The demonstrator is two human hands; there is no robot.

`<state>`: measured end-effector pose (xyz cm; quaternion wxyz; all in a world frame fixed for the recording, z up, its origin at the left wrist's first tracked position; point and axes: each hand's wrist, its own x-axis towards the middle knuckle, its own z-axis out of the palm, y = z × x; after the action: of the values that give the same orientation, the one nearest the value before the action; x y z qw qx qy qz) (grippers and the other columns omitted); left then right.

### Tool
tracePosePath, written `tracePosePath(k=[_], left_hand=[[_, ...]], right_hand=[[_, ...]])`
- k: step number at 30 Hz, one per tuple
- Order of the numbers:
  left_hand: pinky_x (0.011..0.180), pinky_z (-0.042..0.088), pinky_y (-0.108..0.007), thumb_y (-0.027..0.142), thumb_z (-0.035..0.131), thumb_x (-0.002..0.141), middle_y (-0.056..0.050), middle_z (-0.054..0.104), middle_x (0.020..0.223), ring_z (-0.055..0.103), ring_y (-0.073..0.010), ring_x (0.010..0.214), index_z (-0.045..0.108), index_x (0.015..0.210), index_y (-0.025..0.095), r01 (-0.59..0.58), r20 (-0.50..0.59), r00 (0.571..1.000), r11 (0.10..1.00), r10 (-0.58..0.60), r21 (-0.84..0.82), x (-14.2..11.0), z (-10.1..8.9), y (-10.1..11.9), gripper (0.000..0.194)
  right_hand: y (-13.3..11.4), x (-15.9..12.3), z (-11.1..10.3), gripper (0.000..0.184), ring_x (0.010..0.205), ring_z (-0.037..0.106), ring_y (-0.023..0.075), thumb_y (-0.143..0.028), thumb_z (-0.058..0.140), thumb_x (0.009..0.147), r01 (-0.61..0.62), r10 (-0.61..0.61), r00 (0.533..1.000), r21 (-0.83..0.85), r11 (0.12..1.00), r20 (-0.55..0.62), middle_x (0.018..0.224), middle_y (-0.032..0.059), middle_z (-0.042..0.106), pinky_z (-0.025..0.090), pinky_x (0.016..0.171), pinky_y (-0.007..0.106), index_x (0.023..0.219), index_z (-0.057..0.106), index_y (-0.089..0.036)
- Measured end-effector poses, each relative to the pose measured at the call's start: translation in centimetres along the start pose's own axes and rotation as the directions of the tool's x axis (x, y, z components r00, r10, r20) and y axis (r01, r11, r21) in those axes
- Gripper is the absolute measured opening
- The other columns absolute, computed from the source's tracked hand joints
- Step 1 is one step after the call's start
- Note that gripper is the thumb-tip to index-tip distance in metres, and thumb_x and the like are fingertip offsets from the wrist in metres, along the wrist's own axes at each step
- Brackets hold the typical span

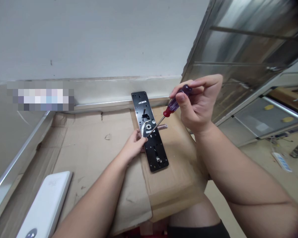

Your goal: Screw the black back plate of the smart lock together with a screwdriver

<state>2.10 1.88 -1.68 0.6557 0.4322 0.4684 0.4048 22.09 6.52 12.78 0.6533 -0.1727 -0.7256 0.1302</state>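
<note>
A long black door lock panel (pixel 152 145) lies on cardboard with its inner face up, showing a white cable, screw holes and a round white-ringed hub. My left hand (pixel 136 145) grips the panel's left edge, thumb on top and fingers partly hidden beneath. In my right hand (pixel 197 102) is a screwdriver (pixel 173 104) with a clear purple handle and red collar, pinched between thumb and fingers. Its shaft slants down left, and the tip ends near my left thumb over the panel; contact cannot be made out. A handle (pixel 162 126) juts from the panel's right side.
Flattened cardboard (pixel 89 145) covers the work surface, bordered by a metal rim at the back. At the lower left lies a white device (pixel 46 201). Metal panelling (pixel 228 49) stands at the right, and a power strip (pixel 281 162) rests on the floor.
</note>
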Motion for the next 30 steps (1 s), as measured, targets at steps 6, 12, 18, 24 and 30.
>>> tracePosePath(k=[6, 12, 18, 24, 30], left_hand=[[0.053, 0.054, -0.025, 0.023, 0.064, 0.08, -0.005, 0.062, 0.103, 0.064, -0.0154, 0.071, 0.049, 0.122, 0.023, 0.002, -0.018, 1.0, 1.0, -0.002, 0.0, -0.1, 0.2, 0.2, 0.044], [0.052, 0.053, -0.024, 0.023, 0.063, 0.08, -0.004, 0.061, 0.099, 0.063, -0.0151, 0.07, 0.049, 0.119, 0.023, -0.001, -0.022, 1.0, 1.0, 0.001, 0.005, -0.2, 0.3, 0.2, 0.041], [0.05, 0.051, -0.022, 0.023, 0.065, 0.079, -0.005, 0.064, 0.1, 0.063, -0.0143, 0.068, 0.05, 0.118, 0.022, -0.024, -0.01, 1.0, 1.0, 0.024, -0.011, 0.0, 0.3, 0.0, 0.042], [0.056, 0.055, -0.024, 0.027, 0.068, 0.081, -0.008, 0.064, 0.111, 0.067, -0.0167, 0.078, 0.048, 0.124, 0.021, -0.028, 0.026, 0.999, 0.999, 0.028, 0.024, -0.6, 0.3, 0.7, 0.048], [0.061, 0.057, -0.026, 0.031, 0.072, 0.081, -0.011, 0.064, 0.115, 0.067, -0.0173, 0.08, 0.044, 0.128, 0.018, -0.083, 0.081, 0.994, 0.995, 0.078, 0.062, -0.7, -0.2, 1.0, 0.056]], right_hand=[[-0.2, 0.1, -0.1, 0.031, 0.071, 0.068, 0.0083, -0.04, 0.067, 0.093, -0.001, 0.001, 1.0, 0.024, 1.0, -0.016, 0.089, -0.007, 0.065, 0.057, 0.057, 0.021, 0.11, 0.043, -0.03], [-0.2, 0.1, 0.0, 0.031, 0.072, 0.068, 0.0096, -0.041, 0.068, 0.092, -0.018, 0.018, 0.998, 0.009, 1.0, -0.06, 0.087, -0.0056, 0.064, 0.057, 0.057, 0.022, 0.108, 0.044, -0.03], [-0.4, -0.3, 0.4, 0.033, 0.067, 0.066, 0.0073, -0.039, 0.066, 0.094, 0.009, -0.011, 0.999, 0.049, 0.999, 0.034, 0.093, -0.0061, 0.065, 0.059, 0.055, 0.021, 0.114, 0.04, -0.032], [-2.6, -0.7, 1.7, 0.031, 0.094, 0.072, 0.0135, -0.034, 0.057, 0.099, -0.028, -0.009, 0.972, 0.156, 0.987, 0.233, 0.11, -0.0015, 0.064, 0.067, 0.071, 0.032, 0.124, 0.039, -0.032], [-3.9, -0.6, 2.3, 0.028, 0.11, 0.07, 0.0175, -0.032, 0.047, 0.103, -0.084, -0.001, 0.944, 0.245, 0.966, 0.33, 0.121, 0.0048, 0.065, 0.065, 0.088, 0.042, 0.129, 0.039, -0.027]])
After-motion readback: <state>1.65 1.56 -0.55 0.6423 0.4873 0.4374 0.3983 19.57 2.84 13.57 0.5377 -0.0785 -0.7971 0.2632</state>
